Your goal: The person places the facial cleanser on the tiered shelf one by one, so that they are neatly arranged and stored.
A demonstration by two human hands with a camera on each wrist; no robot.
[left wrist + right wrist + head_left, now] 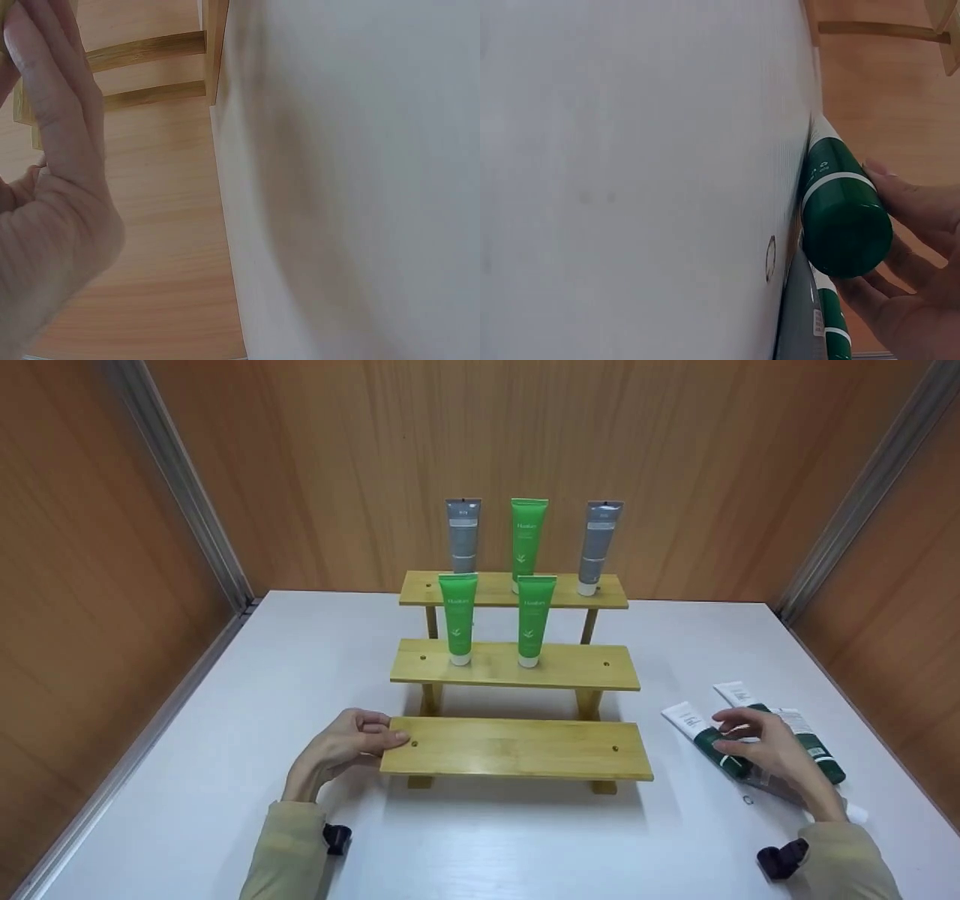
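Observation:
My left hand (346, 744) pinches the left end of the lowest step of a bamboo three-step display stand (517, 748), thumb on top. At the right, my right hand (772, 744) hovers low over a dark green and white squeeze tube (705, 739) lying on the table. In the right wrist view its thumb and loosely bent fingers lie on either side of that tube (847, 217); firm contact is hard to make out. Two more green-and-white tubes (814, 746) lie beyond, and a grey tube (801, 315) lies partly under my hand.
Two bright green tubes (533, 619) stand on the middle step. On the top step, a green tube (528, 536) stands between two grey tubes (598, 544). A small ring-shaped thing (748, 800) is on the white table (517, 847). Wooden panels (300, 472) enclose the table.

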